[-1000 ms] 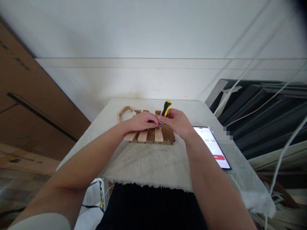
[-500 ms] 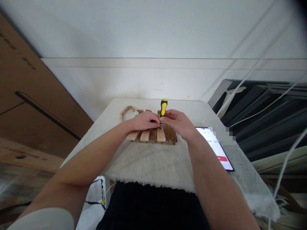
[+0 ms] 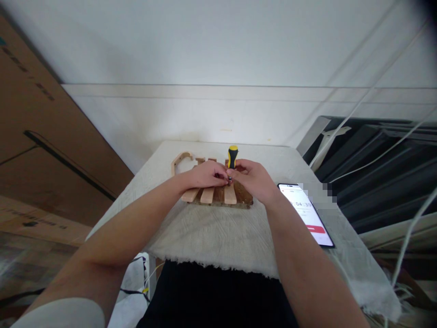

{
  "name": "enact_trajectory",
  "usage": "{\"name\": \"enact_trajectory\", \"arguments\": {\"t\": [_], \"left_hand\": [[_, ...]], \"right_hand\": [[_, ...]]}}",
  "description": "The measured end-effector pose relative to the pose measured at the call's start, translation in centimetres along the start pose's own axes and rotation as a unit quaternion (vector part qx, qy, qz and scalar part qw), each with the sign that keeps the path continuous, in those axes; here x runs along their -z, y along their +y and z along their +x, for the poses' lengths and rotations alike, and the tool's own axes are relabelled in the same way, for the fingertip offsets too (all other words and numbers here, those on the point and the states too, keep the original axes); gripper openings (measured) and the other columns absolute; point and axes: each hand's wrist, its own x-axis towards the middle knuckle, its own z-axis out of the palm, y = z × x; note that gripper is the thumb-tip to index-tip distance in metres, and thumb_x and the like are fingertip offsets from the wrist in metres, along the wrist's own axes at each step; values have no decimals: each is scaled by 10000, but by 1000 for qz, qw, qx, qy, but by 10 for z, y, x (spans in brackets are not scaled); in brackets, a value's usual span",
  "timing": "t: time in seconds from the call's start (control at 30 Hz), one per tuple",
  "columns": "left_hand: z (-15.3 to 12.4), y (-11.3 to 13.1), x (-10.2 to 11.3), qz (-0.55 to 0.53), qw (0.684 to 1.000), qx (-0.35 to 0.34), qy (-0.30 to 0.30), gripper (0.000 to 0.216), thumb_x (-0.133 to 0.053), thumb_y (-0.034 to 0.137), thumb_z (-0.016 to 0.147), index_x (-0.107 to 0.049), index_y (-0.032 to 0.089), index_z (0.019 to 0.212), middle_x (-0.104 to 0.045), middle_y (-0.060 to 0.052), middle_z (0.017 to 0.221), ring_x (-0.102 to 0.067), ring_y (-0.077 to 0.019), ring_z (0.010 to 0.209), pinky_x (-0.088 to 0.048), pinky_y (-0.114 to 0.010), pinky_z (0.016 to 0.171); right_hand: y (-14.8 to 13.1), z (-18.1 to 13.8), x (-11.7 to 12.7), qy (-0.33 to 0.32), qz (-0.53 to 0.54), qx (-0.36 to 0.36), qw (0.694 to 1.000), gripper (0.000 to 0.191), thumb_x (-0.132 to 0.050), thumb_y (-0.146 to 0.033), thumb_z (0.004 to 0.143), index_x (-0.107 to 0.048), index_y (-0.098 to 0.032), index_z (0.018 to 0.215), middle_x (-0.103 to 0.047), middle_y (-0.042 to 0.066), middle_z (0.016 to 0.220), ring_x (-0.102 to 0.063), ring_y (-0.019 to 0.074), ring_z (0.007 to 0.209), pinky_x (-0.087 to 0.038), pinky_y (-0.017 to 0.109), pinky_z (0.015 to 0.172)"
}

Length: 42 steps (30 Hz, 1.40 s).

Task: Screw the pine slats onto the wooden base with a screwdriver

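A yellow and black screwdriver (image 3: 232, 156) stands nearly upright, its tip down on the rightmost pale wooden slat (image 3: 230, 195). The fingers of my right hand (image 3: 255, 179) are closed round the lower part of its handle. My left hand (image 3: 207, 174) rests across the slats, thumb and fingertips drawn together beside the screwdriver's tip. Whatever those fingertips pinch is too small to make out. Several pale slats lie side by side over a dark brown wooden board (image 3: 244, 197). Behind my left hand lies a curved, hook-shaped wooden piece (image 3: 177, 161).
A phone (image 3: 309, 216) showing a timer lies on the cloth-covered table (image 3: 211, 232), right of my right forearm. The wall (image 3: 218, 116) rises behind the table. A large cardboard box (image 3: 51, 123) stands left; dark panels (image 3: 368, 168) and white cables are at the right.
The screwdriver's handle has turned, now showing mostly black on its side, and its top appears slightly lower. My right fingers have shifted a little on it. My left hand stays in place.
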Motion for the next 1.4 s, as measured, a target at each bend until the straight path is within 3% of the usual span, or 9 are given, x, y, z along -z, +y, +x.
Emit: {"name": "enact_trajectory", "arguments": {"t": [0.13,0.2,0.43,0.6,0.8,0.93,1.17,1.4], "left_hand": [[0,1,1,28,1000,10,-1,140,-595,181,829,-723,129,808,-712,-24,810,-624,-106,737,-452,-191,705],[1,0,1,37,999,17,1,143,-594,184,831,-724,132,806,-710,-21,797,-621,-103,725,-450,-191,700],[0,1,0,9,1000,8,5,151,-586,190,842,-721,129,819,-709,-27,806,-625,-106,734,-445,-193,690],[0,1,1,29,999,21,-8,164,-571,211,847,-696,126,781,-670,-2,719,-581,-99,658,-417,-191,630],[0,-1,1,32,999,-10,1,154,-577,190,852,-697,129,777,-685,-27,775,-599,-112,700,-426,-210,676],[0,-2,0,9,999,-31,-2,155,-564,158,862,-716,137,847,-705,-40,867,-622,-111,783,-447,-209,752],[0,-4,0,18,999,-26,-1,155,-576,183,865,-727,148,856,-701,-36,869,-626,-115,781,-448,-209,736],[0,0,1,19,1000,-13,-2,165,-560,157,861,-717,135,815,-704,-32,824,-624,-105,757,-440,-193,716]], "right_hand": [[-1,0,-2,76,-93,-37,992,389,-719,-502,690,-608,-176,869,-644,31,782,-561,179,694,-414,323,621],[-2,-1,-3,77,-82,-43,993,417,-709,-518,697,-604,-177,912,-647,34,807,-567,182,708,-418,325,627],[1,-1,-2,-2,1,2,1000,221,-627,-387,786,-609,-209,917,-656,17,865,-586,165,747,-439,328,698],[1,-2,-6,73,-51,-35,995,313,-718,-408,692,-497,-223,811,-567,-22,742,-517,150,673,-407,308,618],[-2,-2,-7,5,65,-13,998,312,-653,-425,776,-569,-208,984,-656,35,938,-604,174,806,-472,326,713],[-1,-1,-2,-25,78,18,996,223,-589,-407,831,-601,-201,918,-668,42,911,-609,181,832,-465,329,739],[-2,0,-3,119,-98,-42,987,335,-727,-464,683,-537,-211,793,-616,8,731,-536,164,656,-381,307,586],[0,-1,-2,41,-49,11,998,217,-582,-417,818,-629,-209,857,-638,9,761,-567,162,698,-414,311,650]]}}
